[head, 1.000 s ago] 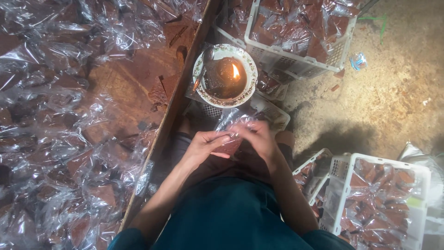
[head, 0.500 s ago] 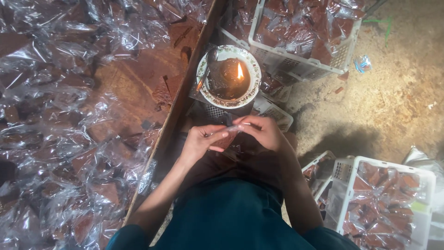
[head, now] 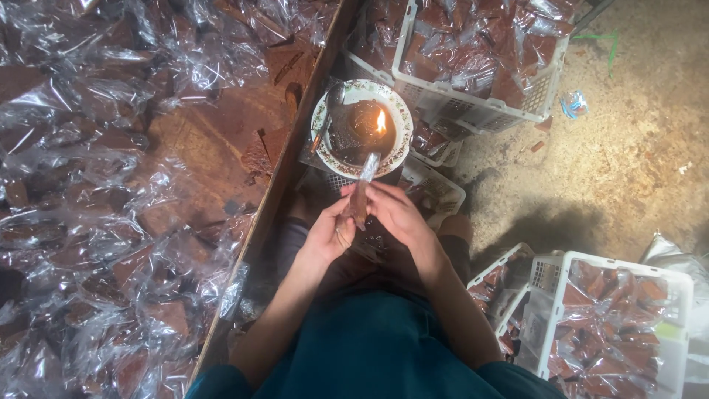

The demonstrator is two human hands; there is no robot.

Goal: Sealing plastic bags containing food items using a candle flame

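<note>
The packet (head: 362,193), a slim clear wrapper with a brown piece inside, stands between both hands, long axis pointing up and away toward the flame (head: 381,122) in the bowl (head: 323,111). Left hand (head: 329,233) and right hand (head: 395,214) pinch its lower part, fingers closed on it; its open top end lies just short of the flame, above the bowl's near rim.

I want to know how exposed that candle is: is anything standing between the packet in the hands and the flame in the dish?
Nothing visible does. Both hands, left and right, hold the slim wrapped packet upright, its clear top end pointing toward the flame in the patterned dish, with only open air between them.
</note>
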